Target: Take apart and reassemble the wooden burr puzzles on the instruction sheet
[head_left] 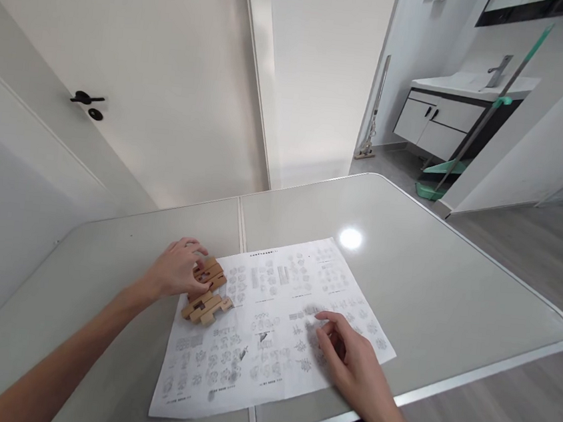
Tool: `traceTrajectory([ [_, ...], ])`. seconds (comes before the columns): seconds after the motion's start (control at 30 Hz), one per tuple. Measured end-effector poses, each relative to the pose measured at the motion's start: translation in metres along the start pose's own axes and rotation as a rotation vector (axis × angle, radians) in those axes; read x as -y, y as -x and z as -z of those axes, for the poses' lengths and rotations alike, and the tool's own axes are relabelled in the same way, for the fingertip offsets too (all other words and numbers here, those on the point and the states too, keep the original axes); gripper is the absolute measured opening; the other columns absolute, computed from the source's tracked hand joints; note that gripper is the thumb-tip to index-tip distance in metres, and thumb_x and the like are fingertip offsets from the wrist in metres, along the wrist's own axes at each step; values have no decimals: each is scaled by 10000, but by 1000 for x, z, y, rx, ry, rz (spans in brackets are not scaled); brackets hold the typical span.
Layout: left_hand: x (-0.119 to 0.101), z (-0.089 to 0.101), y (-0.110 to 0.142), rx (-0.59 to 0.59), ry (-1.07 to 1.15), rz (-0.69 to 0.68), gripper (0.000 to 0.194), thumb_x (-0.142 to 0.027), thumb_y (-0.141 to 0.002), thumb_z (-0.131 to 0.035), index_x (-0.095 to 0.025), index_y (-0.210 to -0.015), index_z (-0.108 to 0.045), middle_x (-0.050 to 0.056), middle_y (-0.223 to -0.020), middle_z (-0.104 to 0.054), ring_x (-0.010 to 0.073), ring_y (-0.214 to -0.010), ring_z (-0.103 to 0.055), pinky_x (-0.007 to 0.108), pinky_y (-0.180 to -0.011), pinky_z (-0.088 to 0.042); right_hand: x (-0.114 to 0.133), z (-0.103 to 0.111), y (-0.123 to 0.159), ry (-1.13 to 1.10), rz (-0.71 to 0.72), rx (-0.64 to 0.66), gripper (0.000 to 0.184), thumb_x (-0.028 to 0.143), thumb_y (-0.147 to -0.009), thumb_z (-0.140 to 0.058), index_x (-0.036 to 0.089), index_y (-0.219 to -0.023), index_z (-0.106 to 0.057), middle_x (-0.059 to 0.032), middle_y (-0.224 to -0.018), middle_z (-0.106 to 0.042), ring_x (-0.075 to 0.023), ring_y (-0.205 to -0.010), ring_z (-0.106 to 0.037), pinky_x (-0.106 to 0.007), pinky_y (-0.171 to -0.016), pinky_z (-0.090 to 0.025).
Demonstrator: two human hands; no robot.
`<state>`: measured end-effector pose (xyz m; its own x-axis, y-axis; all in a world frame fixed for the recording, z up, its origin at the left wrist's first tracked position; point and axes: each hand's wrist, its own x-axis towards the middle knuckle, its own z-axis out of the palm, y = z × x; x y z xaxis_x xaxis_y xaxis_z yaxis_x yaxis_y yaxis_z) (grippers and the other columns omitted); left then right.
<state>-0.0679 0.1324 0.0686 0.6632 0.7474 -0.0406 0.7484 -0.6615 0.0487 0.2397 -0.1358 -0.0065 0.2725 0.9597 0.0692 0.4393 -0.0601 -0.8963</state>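
Observation:
Several notched wooden puzzle pieces [208, 305] lie close together on the left edge of a printed paper sheet [291, 309]. The upper ones are darker brown, the lower ones paler. My left hand [179, 269] reaches in from the left, its thumb and bent fingers around a darker piece [214, 274] at the top of the group. Part of that piece is hidden by the fingers. Over the sheet's right side is my right hand [347, 352], loosely curled, with a gap between thumb and index finger. Nothing shows in it.
The sheet carries rows of small line diagrams and lies on a pale table [430, 274] with a metal rim and a seam. Behind stands a door with a black handle [88, 98]. A sink cabinet [442, 120], mop [375, 113] and green dustpan [429, 191] are beyond, at right.

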Motion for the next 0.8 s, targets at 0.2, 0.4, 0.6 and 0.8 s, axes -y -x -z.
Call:
traceTrajectory([
  [0.2,2,0,-3,4,9,-5,227,-495,-575,-771,-289,-670,-774,56,-1168,-754,409,-1278,-544,523,-1018,-440,0,2,-1,-9,4,34,394,551,-1044,-402,243,-1174,-611,-15,-769,-668,-182,-608,-600,-287,-580,-490],
  [0.4,-2,2,-9,-12,19,-19,222,-480,-585,-780,-280,-682,-769,47,-1177,-755,403,-1278,-548,511,-1023,-435,-3,1,-2,0,18,50,388,553,-1038,-426,245,-1178,-615,-15,-778,-674,-178,-615,-616,-279,-585,-514],
  [0.6,-18,6,-21,-5,12,-57,236,-485,-627,-778,-269,-722,-759,50,-1201,-748,397,-1279,-547,518,-1029,-428,-5,1,-3,4,30,50,388,557,-1046,-409,249,-1176,-608,-4,-772,-663,-174,-612,-613,-271,-580,-497],
  [0.8,-46,5,-36,-4,47,-118,217,-452,-633,-773,-250,-709,-749,68,-1194,-741,406,-1283,-529,535,-1042,-424,-3,1,-4,8,26,51,338,504,-1056,-417,248,-1188,-592,0,-788,-661,-172,-624,-608,-267,-596,-490],
])
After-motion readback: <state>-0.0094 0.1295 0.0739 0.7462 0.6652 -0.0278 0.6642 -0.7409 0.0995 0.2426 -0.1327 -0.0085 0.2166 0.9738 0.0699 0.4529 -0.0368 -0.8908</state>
